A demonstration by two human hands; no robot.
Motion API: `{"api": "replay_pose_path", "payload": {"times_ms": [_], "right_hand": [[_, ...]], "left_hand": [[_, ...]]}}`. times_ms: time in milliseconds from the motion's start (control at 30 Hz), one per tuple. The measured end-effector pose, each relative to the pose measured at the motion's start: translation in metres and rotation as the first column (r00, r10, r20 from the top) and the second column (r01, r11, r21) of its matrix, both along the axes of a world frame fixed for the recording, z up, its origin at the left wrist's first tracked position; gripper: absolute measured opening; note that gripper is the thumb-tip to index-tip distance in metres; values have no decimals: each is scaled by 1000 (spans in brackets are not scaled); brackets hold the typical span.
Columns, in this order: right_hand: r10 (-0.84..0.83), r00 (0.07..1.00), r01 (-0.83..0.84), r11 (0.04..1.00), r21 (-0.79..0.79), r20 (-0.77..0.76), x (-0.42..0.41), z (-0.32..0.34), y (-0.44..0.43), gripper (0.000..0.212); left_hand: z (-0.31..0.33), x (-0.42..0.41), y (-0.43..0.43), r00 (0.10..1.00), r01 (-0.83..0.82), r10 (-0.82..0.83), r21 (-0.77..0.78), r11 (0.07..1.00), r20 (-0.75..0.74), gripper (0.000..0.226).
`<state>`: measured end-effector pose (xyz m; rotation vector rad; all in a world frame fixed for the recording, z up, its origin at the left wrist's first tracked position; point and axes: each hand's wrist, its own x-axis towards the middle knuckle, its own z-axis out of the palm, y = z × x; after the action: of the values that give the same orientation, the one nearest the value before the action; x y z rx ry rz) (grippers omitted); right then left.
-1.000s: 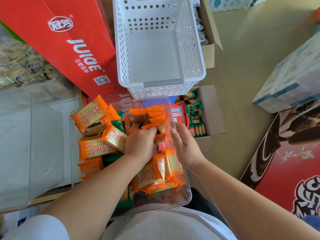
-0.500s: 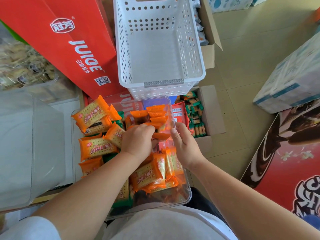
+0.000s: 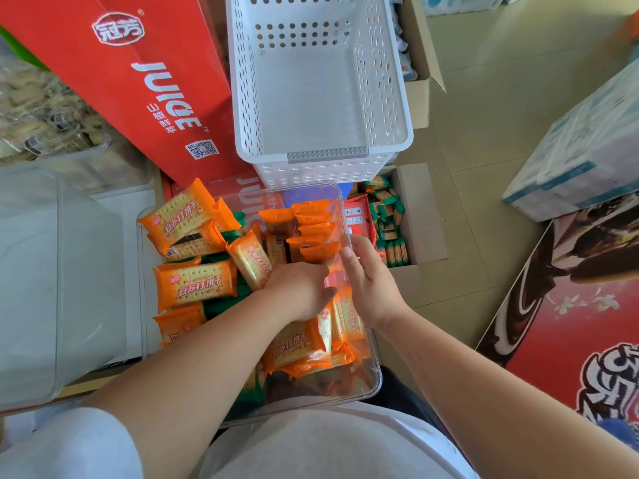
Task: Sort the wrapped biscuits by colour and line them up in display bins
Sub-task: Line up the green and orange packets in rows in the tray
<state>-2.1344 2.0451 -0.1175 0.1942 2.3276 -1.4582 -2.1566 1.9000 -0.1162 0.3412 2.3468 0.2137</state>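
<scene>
A clear plastic bin point(image 3: 375, 382) rests on my lap. It holds a heap of orange-wrapped biscuit packets point(image 3: 195, 283), with green-wrapped ones point(image 3: 243, 292) showing beneath. Several orange packets point(image 3: 313, 223) stand on edge in a row along the bin's far right side. My left hand point(image 3: 299, 292) is down in the bin, its fingers curled round an orange packet at the near end of that row. My right hand point(image 3: 368, 281) grips the bin's right wall, right beside the left hand. An empty white perforated basket point(image 3: 390, 98) stands just beyond the bin.
A red JUICE carton point(image 3: 148, 84) leans at the back left. A translucent bin point(image 3: 45, 271) sits to the left. An open cardboard box point(image 3: 418, 219) with green-wrapped biscuits lies to the right of the clear bin. More boxes stand on the tiled floor at the right.
My left hand has shifted slightly right, closer to my right hand, and the loose orange packets near it have shifted. My right hand stays at the bin's wall.
</scene>
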Motion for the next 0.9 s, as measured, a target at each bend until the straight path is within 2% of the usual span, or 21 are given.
{"api": "replay_pose_path", "payload": {"times_ms": [67,200,400,500,600,733,833,900], "right_hand": [[-2,1000,2,1000,-10,0,0,-1,0,52],[-16,1000,16,1000,-20,8,-1,-1,-1,59],[-14,1000,14,1000,-19,13,-2,-1,0,38],[-17,1000,18,999,-27,25,-2,-3,0,42],[-27,999,29,999,-39,44,-2,-7,-2,51],[-16,999,17,999,-27,37,-2,-5,-2,51],[-8,1000,8,1000,-20,28,-2,-2,-1,59],[-3,1000,4,1000,-21,22,-2,-1,-1,58]], "left_hand": [[-6,-7,5,994,-15,15,0,1000,107,41],[-4,-16,12,976,-23,24,-7,1000,216,33],[-6,-10,12,975,-128,120,34,991,187,18],[-7,-11,12,965,-186,167,78,979,202,4],[-6,-9,13,928,-327,291,135,935,232,23],[-4,-1,9,879,-460,409,210,863,246,24],[-2,5,1,862,-499,448,243,832,238,32],[2,7,-2,877,-475,435,242,846,204,33]]}}
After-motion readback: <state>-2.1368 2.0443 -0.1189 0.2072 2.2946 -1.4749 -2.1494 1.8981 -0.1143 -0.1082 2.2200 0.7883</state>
